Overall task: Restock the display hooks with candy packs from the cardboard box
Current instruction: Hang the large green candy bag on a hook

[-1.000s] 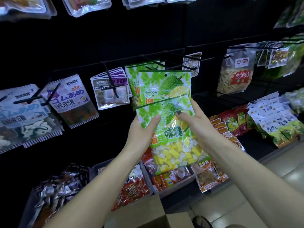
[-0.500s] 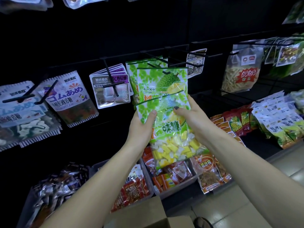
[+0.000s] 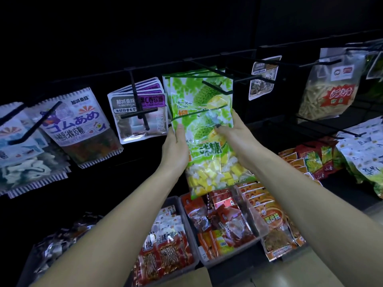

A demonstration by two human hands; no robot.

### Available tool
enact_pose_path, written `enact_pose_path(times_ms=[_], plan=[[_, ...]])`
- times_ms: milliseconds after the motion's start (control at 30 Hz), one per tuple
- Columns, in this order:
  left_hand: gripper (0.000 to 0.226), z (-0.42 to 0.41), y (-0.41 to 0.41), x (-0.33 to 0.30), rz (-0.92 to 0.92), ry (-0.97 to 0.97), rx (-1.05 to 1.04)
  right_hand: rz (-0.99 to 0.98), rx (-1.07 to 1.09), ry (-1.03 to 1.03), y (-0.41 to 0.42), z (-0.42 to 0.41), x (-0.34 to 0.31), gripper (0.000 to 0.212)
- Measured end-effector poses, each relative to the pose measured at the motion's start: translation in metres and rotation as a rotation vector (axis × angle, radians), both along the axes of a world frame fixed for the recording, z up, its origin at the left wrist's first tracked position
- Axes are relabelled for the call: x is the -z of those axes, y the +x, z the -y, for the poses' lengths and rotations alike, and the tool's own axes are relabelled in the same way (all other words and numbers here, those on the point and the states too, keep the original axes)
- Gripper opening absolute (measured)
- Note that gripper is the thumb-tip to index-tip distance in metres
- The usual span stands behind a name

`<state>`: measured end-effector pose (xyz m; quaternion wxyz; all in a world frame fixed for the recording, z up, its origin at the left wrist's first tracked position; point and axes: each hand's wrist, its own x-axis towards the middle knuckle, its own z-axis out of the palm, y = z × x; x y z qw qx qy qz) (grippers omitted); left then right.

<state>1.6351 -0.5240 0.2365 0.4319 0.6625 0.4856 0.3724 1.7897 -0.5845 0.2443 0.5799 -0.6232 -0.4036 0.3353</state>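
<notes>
Both hands, left hand (image 3: pixel 175 148) and right hand (image 3: pixel 236 137), grip a green candy pack (image 3: pixel 209 141) reading "Durian", "Candy" and "味糖", against the hook (image 3: pixel 216 88).

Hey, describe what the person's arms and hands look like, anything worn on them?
Both forearms are bare, with no sleeves, watch or gloves in view. The right hand has dark polish on its thumbnail; the left hand shows a plain, unpainted thumbnail. No rings are visible on either.
</notes>
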Motion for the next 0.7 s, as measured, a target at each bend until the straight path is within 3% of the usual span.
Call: enact_pose_path(times_ms=[100, 267, 433, 567, 700], plan=[[0.067, -0.011, 0.002, -0.001, -0.014, 0.0, -0.006, -0.001, -0.005, -0.017, -0.001, -0.013, -0.003, 0.059], [0.065, -0.02, 0.004, -0.004, -0.063, 0.028, 0.003, -0.039, -0.017, -0.01, 0.012, -0.037, 0.013, 0.088], [0.06, -0.018, 0.001, -0.001, -0.13, 0.09, -0.06, 0.031, 0.01, -0.017, -0.007, -0.02, 0.01, 0.047], [0.059, -0.012, -0.002, 0.003, -0.138, 0.081, -0.065, 0.11, 0.034, -0.025, -0.012, -0.014, 0.016, 0.072], [0.057, -0.008, -0.002, 0.005, -0.111, 0.065, -0.064, 0.197, 0.082, -0.032, -0.02, -0.003, 0.018, 0.07]])
